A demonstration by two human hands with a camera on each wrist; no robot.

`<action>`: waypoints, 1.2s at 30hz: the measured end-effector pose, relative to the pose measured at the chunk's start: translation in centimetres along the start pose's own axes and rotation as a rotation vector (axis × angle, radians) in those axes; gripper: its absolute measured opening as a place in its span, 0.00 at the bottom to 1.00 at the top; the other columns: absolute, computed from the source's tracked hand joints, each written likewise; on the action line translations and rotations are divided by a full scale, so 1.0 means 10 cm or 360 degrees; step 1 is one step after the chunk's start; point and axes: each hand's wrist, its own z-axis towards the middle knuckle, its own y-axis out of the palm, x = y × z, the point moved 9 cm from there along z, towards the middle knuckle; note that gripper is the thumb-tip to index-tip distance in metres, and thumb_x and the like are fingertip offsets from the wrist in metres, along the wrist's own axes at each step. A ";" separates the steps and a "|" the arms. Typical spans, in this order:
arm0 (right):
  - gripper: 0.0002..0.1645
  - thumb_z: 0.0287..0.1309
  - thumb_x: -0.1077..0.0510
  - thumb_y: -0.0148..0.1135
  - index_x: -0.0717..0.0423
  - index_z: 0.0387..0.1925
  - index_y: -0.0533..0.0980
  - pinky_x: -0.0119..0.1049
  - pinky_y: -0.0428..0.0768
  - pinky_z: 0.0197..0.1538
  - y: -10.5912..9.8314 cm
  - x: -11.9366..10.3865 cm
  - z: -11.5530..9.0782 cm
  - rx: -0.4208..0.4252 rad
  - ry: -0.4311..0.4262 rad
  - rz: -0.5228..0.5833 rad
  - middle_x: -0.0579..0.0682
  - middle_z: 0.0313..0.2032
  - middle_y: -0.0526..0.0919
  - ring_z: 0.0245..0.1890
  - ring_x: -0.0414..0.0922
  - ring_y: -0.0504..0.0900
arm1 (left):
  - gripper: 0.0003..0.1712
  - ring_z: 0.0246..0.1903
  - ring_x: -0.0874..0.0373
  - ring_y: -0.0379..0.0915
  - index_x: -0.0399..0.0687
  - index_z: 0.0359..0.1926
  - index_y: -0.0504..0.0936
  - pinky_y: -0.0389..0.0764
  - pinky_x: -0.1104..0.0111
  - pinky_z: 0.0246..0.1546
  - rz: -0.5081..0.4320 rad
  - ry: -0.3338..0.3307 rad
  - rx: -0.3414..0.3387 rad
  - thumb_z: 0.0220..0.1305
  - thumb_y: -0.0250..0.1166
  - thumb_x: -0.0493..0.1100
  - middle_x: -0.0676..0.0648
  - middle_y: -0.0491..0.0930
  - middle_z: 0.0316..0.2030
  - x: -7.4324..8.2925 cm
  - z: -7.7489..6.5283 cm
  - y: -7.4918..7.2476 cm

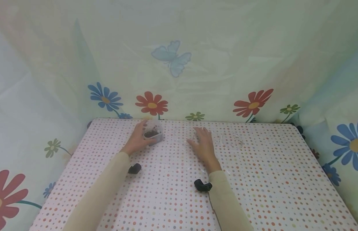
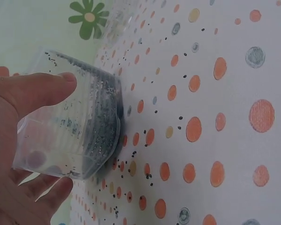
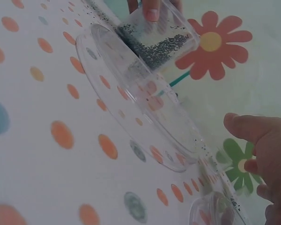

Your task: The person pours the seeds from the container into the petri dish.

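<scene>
My left hand (image 1: 137,138) grips a small clear plastic container (image 1: 154,131) near the table's far edge, thumb on one side and fingers on the other. Small dark seed-like grains (image 2: 100,126) lie in its bottom, and some cling to its inner walls. My right hand (image 1: 204,147) is held over the table with its fingers spread and nothing in them. Close to it, in the right wrist view, lies a shallow clear plastic dish (image 3: 126,112), through which the dotted cloth shows.
A second clear round piece (image 1: 232,141) lies right of my right hand. Loose dark grains (image 2: 147,176) are scattered on the dotted tablecloth (image 1: 173,199) around the container. A flowered curtain (image 1: 213,64) hangs behind the table's far edge.
</scene>
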 end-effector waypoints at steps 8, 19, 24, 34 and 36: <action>0.37 0.62 0.44 0.60 0.55 0.68 0.64 0.53 0.38 0.78 0.01 -0.05 0.01 0.0003 -0.0037 -0.0041 0.56 0.69 0.66 0.75 0.56 0.51 | 0.60 0.71 0.45 0.55 0.59 0.76 0.46 0.64 0.44 0.68 0.0015 0.0108 0.0033 0.50 0.75 0.55 0.45 0.55 0.72 0.16 0.01 0.01; 0.38 0.62 0.42 0.60 0.55 0.67 0.65 0.57 0.38 0.77 0.08 -0.07 0.03 -0.0013 -0.0051 -0.0201 0.57 0.69 0.67 0.75 0.57 0.51 | 0.59 0.71 0.47 0.55 0.60 0.76 0.45 0.63 0.48 0.70 0.0061 0.0208 0.0024 0.51 0.74 0.53 0.46 0.54 0.73 0.35 0.04 0.05; 0.38 0.62 0.41 0.59 0.56 0.67 0.65 0.58 0.38 0.77 0.08 -0.06 0.03 -0.0009 -0.0058 -0.0237 0.57 0.68 0.67 0.75 0.57 0.52 | 0.59 0.71 0.47 0.55 0.54 0.76 0.46 0.63 0.47 0.70 0.0059 0.0289 0.0028 0.51 0.74 0.52 0.45 0.56 0.72 0.44 0.06 0.07; 0.36 0.63 0.45 0.59 0.61 0.65 0.67 0.59 0.39 0.77 0.08 -0.08 0.01 0.0004 -0.0074 -0.0205 0.58 0.68 0.68 0.74 0.59 0.52 | 0.59 0.73 0.47 0.51 0.57 0.76 0.46 0.61 0.47 0.71 0.0145 0.0283 0.0033 0.52 0.74 0.53 0.47 0.52 0.74 0.47 0.09 0.13; 0.36 0.62 0.45 0.60 0.62 0.64 0.68 0.60 0.40 0.76 0.07 -0.08 0.01 0.0017 -0.0087 -0.0215 0.58 0.68 0.68 0.74 0.60 0.53 | 0.59 0.73 0.47 0.52 0.57 0.76 0.47 0.61 0.47 0.70 0.0137 0.0276 0.0038 0.51 0.75 0.53 0.46 0.52 0.74 0.48 0.10 0.14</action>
